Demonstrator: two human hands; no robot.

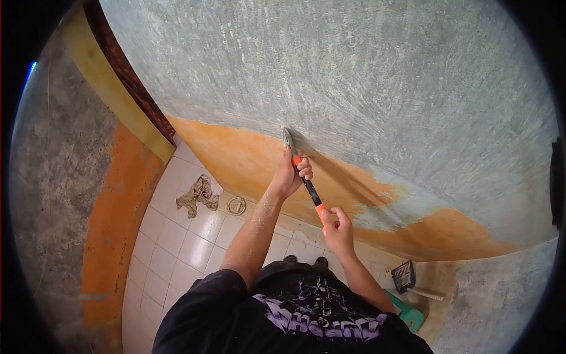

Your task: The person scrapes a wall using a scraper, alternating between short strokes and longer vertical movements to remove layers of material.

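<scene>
A long-handled scraper (311,192) with a black and orange handle slants up to the wall (354,71) in front of me. Its narrow grey head touches the surface near the line where grey meets orange paint. My left hand (287,177) is wrapped round the handle just below the head. Lower down, my right hand (338,233) is closed on the orange end of the handle. Pale specks of dust cling to my left forearm. The wall's upper part is grey and streaked with scratch marks, and the lower band is orange with worn grey patches.
A crumpled cloth (198,196) and a ring-shaped item (236,206) lie on the white tiled floor (194,251). At the lower right are a dark paint tray (404,276), a pale rod (427,293) and a green object (411,314). Another wall (65,177) stands left.
</scene>
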